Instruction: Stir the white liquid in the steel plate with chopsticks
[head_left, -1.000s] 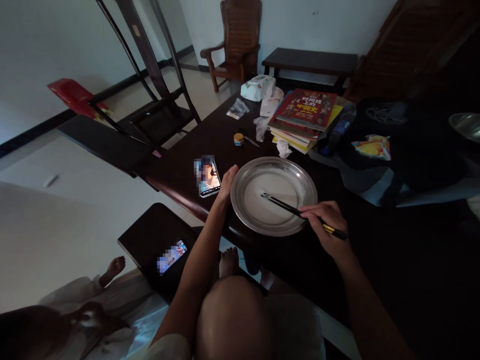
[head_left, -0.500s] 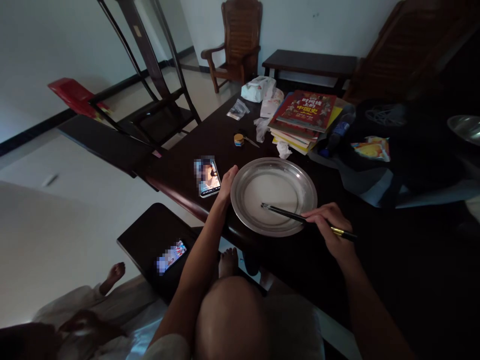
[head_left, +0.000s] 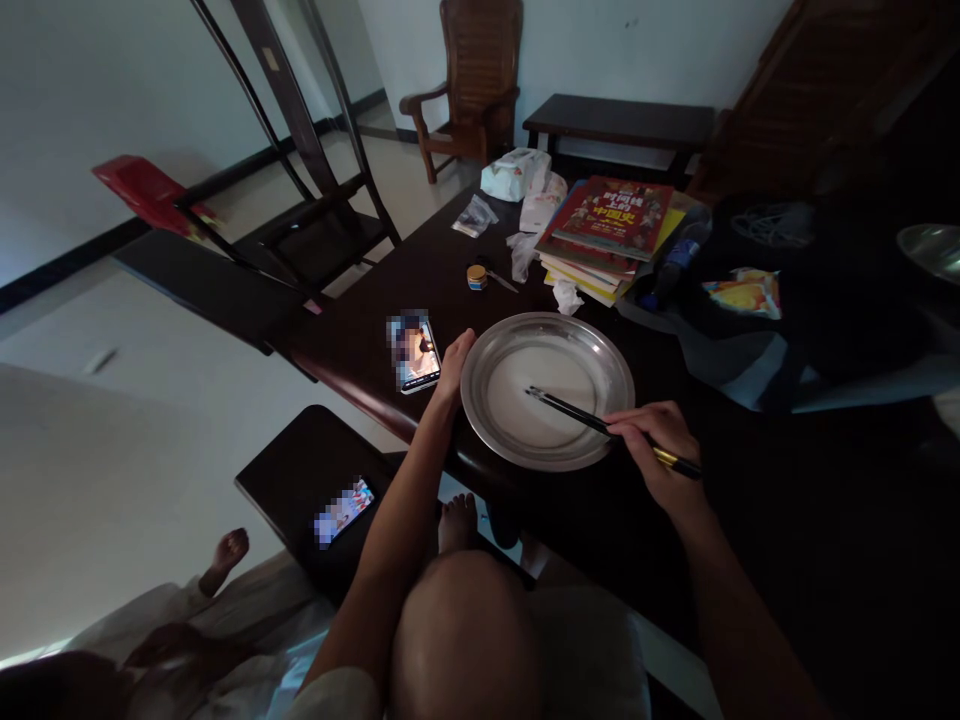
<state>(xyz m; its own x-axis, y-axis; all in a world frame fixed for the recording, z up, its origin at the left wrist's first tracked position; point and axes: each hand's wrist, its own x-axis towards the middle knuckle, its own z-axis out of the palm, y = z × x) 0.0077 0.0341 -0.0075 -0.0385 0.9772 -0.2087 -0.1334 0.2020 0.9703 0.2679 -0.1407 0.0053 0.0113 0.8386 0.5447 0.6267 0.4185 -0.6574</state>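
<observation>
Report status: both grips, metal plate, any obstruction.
Right grip holds black chopsticks, tips over metal plate. Left grip at plate's left rim. Crumpled white wad beyond plate, not in the way.

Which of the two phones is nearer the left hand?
The phone on the table, beside the left hand; the other phone lies on the lower dark surface.

Dim; right side apparently near-black.

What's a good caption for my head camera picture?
Right hand holds black chopsticks over a round metal dish; left hand at its rim.
</observation>
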